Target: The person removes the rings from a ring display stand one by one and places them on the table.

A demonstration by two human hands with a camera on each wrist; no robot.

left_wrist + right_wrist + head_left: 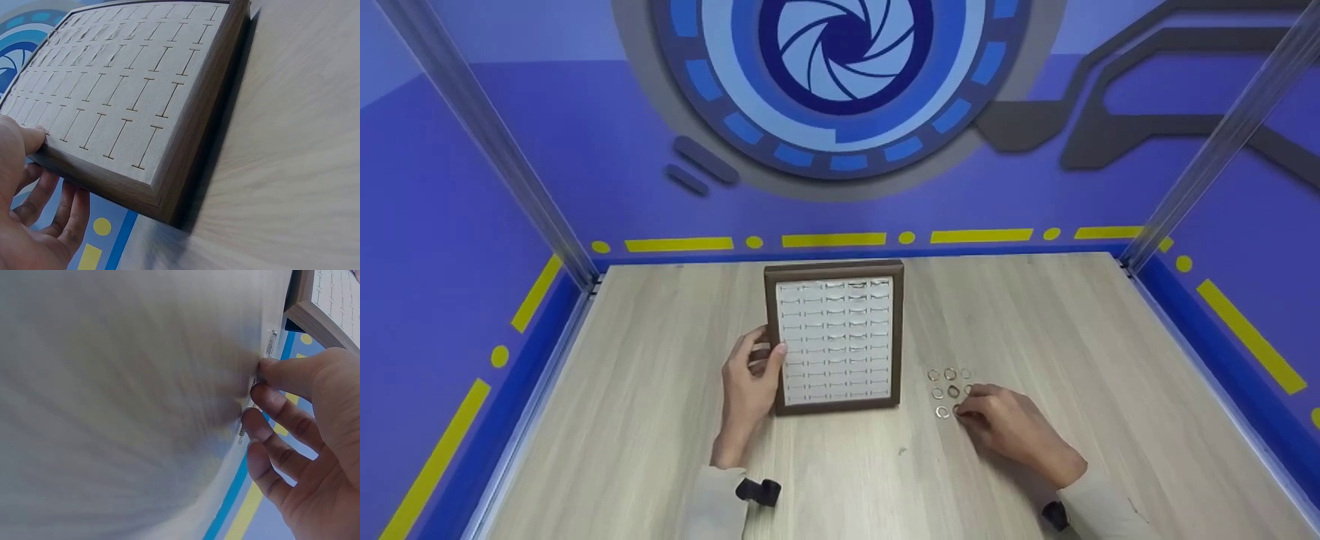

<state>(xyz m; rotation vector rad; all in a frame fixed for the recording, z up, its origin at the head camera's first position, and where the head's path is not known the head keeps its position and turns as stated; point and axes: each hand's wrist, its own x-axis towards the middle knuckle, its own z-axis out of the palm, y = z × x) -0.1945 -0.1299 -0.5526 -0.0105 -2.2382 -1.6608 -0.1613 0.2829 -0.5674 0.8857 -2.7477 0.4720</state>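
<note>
A brown-framed ring display tray [896,337] with a pale slotted pad stands propped up on the table, its face toward me. Rings [857,285] sit in several slots of its upper middle and right columns. My left hand [750,390] grips the tray's left edge, thumb on the front and fingers behind, as the left wrist view also shows. To the right of the tray, several loose rings [950,373] lie in rows on the table. At their lower row my right hand [1009,424] pinches a ring [958,410] between thumb and forefinger, the ring mostly hidden.
The wood-grain table [660,337] is enclosed by blue printed panels [547,142] with metal posts at the back corners. Black wrist straps [757,492] sit over the light sleeves [1099,499].
</note>
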